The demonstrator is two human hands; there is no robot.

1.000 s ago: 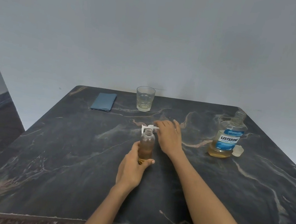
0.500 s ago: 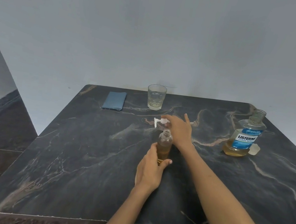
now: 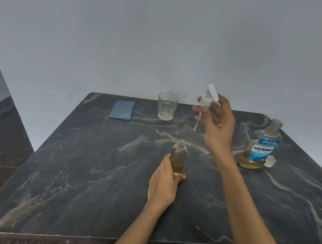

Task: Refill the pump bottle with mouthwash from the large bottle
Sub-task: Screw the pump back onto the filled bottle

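on the dark surface [image 3: 85, 173], large bottle [image 3: 260, 149] uncapped at right, well apart. my left hand [image 3: 164, 187] wraps the open pump bottle [image 3: 178, 158] upright; my right hand [image 3: 216, 121] pinches the pump head [image 3: 208, 98], tube dangling. i'd centre the tube over the neck, lower straight, then twist.

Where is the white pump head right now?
Head view: the right hand holds the pump head above the table's far side, right of the glass.
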